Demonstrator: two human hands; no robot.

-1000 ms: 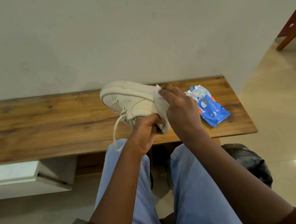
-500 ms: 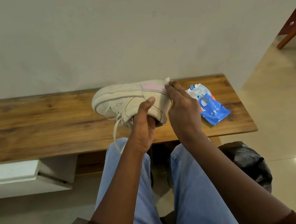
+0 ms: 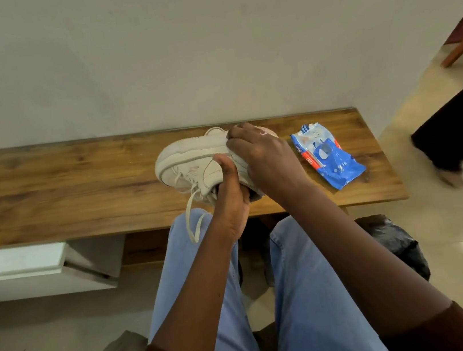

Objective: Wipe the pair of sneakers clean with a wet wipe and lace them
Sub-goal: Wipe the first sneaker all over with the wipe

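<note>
While the left hand (image 3: pixel 230 202) grips the sneaker (image 3: pixel 188 157) from below, with the thumb laid up along its side and the other fingers hidden beneath it, the right hand (image 3: pixel 263 158) covers the heel end from above. The right fingers are curled over the sole edge. Whether a wipe lies under that palm cannot be determined.

The sneaker is cream-white and turned on its side, toe to the left, over the near half of the wooden table (image 3: pixel 47 197). Whether it touches the table top cannot be determined. One loose lace (image 3: pixel 190 220) hangs down from it over the left knee, which is clad in light blue jeans (image 3: pixel 309 299).

A blue and white wipe packet (image 3: pixel 328 157) lies flat on the table just right of the right hand, apart from it. A black bag (image 3: pixel 393 241) sits on the floor below the table's right end. At the far right, another person's leg (image 3: pixel 452 130) in dark trousers stands on the tiled floor.
</note>
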